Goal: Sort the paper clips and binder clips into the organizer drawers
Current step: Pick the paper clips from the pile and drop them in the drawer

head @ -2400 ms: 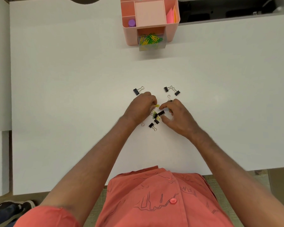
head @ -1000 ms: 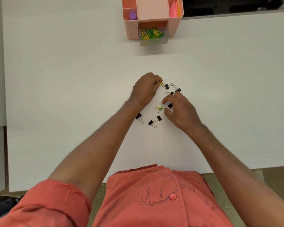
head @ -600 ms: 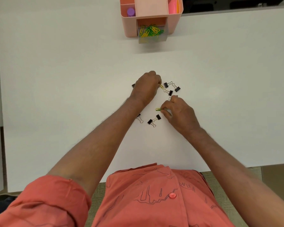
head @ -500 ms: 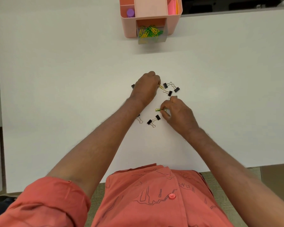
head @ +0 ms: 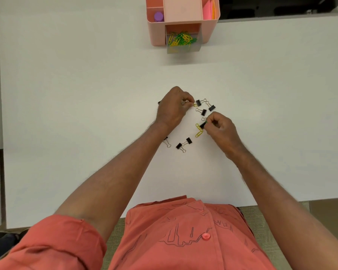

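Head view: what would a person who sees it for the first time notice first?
Both hands meet mid-table over scattered clips: the left hand pinches a yellow paper clip, and the right hand grips a black binder clip with yellow clips hanging from it. At the far edge, the pink organizer has its clear drawer open, full of yellow and green clips.

Organizer [head: 209, 26] at table's [head: 66, 94] far edge, open drawer [head: 183, 43] holding paper clips [head: 180, 38], binder clips [head: 203, 112] scattered mid-table
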`<state>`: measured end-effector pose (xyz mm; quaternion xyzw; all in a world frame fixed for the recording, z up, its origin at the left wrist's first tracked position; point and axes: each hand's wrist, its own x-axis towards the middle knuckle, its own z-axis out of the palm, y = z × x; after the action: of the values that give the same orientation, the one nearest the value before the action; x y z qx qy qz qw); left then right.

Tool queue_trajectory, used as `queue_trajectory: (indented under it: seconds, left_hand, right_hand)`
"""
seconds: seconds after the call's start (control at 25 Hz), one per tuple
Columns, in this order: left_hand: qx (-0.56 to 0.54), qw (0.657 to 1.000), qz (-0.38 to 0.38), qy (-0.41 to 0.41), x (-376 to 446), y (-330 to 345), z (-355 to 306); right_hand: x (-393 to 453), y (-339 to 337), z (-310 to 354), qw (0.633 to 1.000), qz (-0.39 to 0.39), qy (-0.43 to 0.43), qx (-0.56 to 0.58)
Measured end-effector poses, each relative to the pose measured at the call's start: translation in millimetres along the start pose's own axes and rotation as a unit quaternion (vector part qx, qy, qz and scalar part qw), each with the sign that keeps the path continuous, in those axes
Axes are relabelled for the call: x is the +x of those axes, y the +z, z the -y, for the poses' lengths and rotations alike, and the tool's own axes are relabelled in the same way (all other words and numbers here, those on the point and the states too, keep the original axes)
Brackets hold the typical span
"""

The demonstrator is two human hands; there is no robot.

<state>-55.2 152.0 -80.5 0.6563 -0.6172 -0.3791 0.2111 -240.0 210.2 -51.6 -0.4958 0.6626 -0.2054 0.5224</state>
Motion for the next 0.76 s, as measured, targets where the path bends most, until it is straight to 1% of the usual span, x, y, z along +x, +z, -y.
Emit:
queue_trajectory:
  seconds: [0.08, 0.16, 0.2, 0.24, 0.28, 0.36, 0.44, 0.52, 0.64, 0.68, 0.76]
  left_hand:
    - [0.021, 1.000, 0.010, 0.001, 2, 1, -1]
    - [0.062, 0.997, 0.033, 0.016, 4, 1, 0]
    - [0.085, 0.995, 0.042, 0.025, 5, 0, 1]
    - [0.107, 0.993, 0.047, 0.035, 5, -1, 0]
    - [0.125, 0.990, 0.050, 0.042, 6, -2, -1]
    - [0.147, 0.986, 0.058, 0.047, 7, -3, -4]
    - [0.154, 0.984, 0.069, 0.048, 9, -4, -6]
    - [0.161, 0.983, 0.072, 0.055, 8, -4, -8]
    - [0.158, 0.983, 0.062, 0.066, 4, -7, -5]
    - [0.146, 0.986, 0.057, 0.063, 2, -8, -2]
    - [0.123, 0.990, 0.048, 0.048, -1, -10, 1]
  right_hand:
    - [3, -4, 3, 0.996, 0.030, 0.020, 0.082]
    - [4, -8, 5, 0.988, 0.042, 0.034, 0.144]
    - [5, -9, 6, 0.986, 0.041, 0.039, 0.156]
    - [5, -9, 6, 0.988, 0.034, 0.039, 0.146]
    - [5, -8, 5, 0.993, 0.022, 0.031, 0.108]
    - [5, -4, 1, 1.000, -0.002, -0.002, -0.018]
    - [2, 0, -2, 0.986, -0.010, -0.054, -0.158]
    - [-3, 2, -4, 0.963, 0.007, -0.092, -0.252]
    - [-9, 4, -10, 0.926, 0.041, -0.116, -0.358]
    - [-11, 5, -13, 0.917, 0.035, -0.123, -0.378]
    - [-13, 7, -18, 0.912, -0.009, -0.146, -0.384]
